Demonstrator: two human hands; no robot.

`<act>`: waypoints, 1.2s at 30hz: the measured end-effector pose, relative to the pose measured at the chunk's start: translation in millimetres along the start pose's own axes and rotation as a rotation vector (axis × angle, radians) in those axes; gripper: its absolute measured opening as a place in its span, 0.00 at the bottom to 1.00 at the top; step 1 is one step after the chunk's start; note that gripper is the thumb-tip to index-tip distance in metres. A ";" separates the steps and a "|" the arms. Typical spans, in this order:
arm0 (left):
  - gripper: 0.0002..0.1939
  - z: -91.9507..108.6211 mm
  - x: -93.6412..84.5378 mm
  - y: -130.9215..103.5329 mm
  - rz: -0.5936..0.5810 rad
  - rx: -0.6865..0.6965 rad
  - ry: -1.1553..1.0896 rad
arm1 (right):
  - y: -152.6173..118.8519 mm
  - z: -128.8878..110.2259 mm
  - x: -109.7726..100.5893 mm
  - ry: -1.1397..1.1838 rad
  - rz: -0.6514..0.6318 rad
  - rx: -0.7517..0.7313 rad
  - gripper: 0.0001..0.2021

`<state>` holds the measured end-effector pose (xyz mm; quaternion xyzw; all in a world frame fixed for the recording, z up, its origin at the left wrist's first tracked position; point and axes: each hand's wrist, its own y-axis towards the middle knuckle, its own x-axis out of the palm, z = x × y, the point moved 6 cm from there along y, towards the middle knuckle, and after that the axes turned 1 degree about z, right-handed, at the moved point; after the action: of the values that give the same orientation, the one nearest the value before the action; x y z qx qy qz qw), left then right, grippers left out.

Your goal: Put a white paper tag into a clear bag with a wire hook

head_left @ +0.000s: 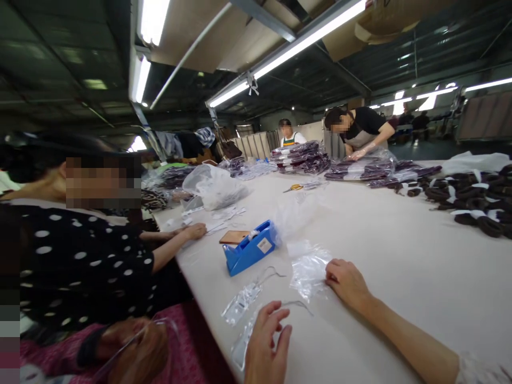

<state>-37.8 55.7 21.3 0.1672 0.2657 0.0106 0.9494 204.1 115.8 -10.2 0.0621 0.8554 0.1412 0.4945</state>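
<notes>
Near the table's front edge, my left hand (267,341) hovers with its fingers apart, partly covering a clear packet with a tag-like piece in it (241,346). A second such packet (242,303) with a thin grey cord lies just beyond it. To the right, the fingers of my right hand (349,281) are curled together at the right edge of a pile of clear plastic bags (308,269). Behind these stands a blue tape dispenser (252,250), with a brown flat phone-like object (233,237) beside it.
A co-worker in a polka-dot top (80,261) sits at left, and another person's hands (140,344) hold a thin strand at lower left. Yellow-handled scissors (295,188), wrapped purple stacks (300,157) and dark bundles (476,200) lie on the white table (400,256). Two people work across it.
</notes>
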 end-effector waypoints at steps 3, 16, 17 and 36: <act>0.13 -3.8 8.6 -4.4 -0.006 -0.021 -0.086 | 2.7 9.3 -3.7 0.137 -0.019 0.019 0.03; 0.14 -14.9 20.6 7.7 -0.085 -0.124 -0.242 | 9.7 36.8 -32.1 0.676 0.022 0.179 0.10; 0.14 -12.9 20.1 8.7 -0.088 -0.127 -0.244 | 10.1 34.9 -34.0 0.729 0.012 0.192 0.11; 0.07 47.7 20.9 20.9 -0.121 -0.247 -0.412 | -34.3 -60.3 -22.8 1.313 -0.599 0.278 0.18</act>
<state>5.7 62.8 55.8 0.0323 0.0726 -0.0480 0.9957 164.6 66.7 26.7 -0.2095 0.9657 -0.1015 -0.1148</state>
